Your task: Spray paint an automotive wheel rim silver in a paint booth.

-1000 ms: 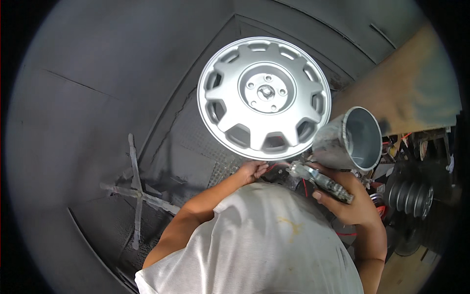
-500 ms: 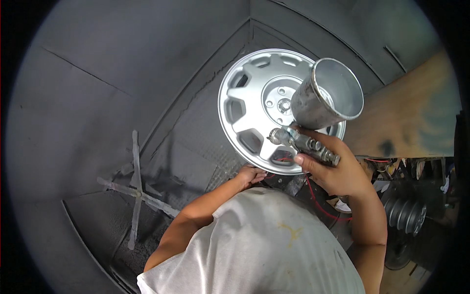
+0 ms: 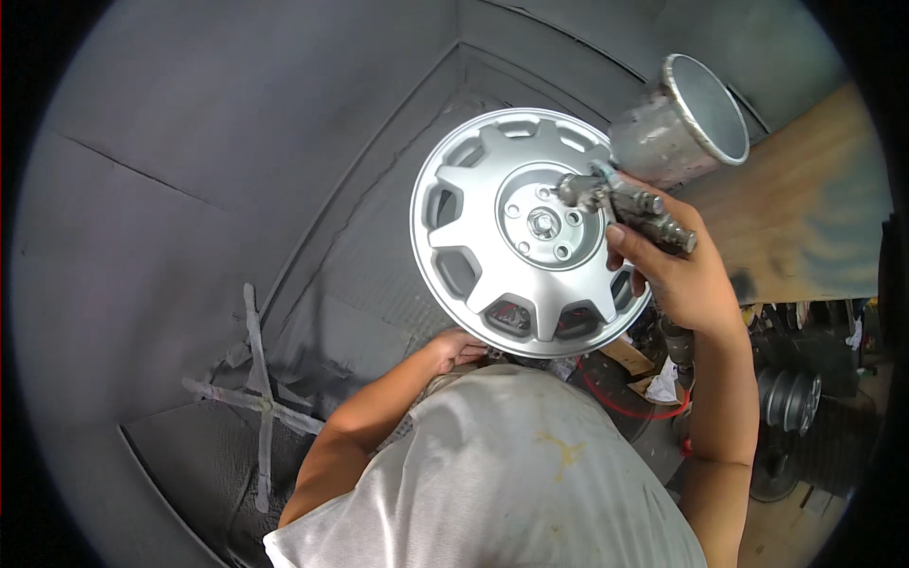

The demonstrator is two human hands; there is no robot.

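Note:
My right hand (image 3: 689,265) is closed round a metal spray gun (image 3: 632,206). The gun's large silver cup (image 3: 658,133) tilts up and to the right, with its mouth open. Left of the gun lies a silver alloy wheel (image 3: 473,232), its face toward me, with window-like gaps round the edge and several bolt holes round the hub. The gun's nozzle end is over the wheel's hub area in this view. My left hand (image 3: 456,348) is low by the wheel's near edge, fingers curled; what they grip is hidden under the rim.
Grey booth walls (image 3: 256,123) rise behind and to the left. A cross-shaped stand (image 3: 267,405) stands at lower left. A red hose (image 3: 615,407) curves below the wheel. On the right are a brown board (image 3: 786,218) and another wheel (image 3: 788,401) lying on its side.
My right hand has moved the spray gun up and to the right, uncovering the wheel's hub. The wheel sits slightly left and lower in view. My left hand stays by the rim.

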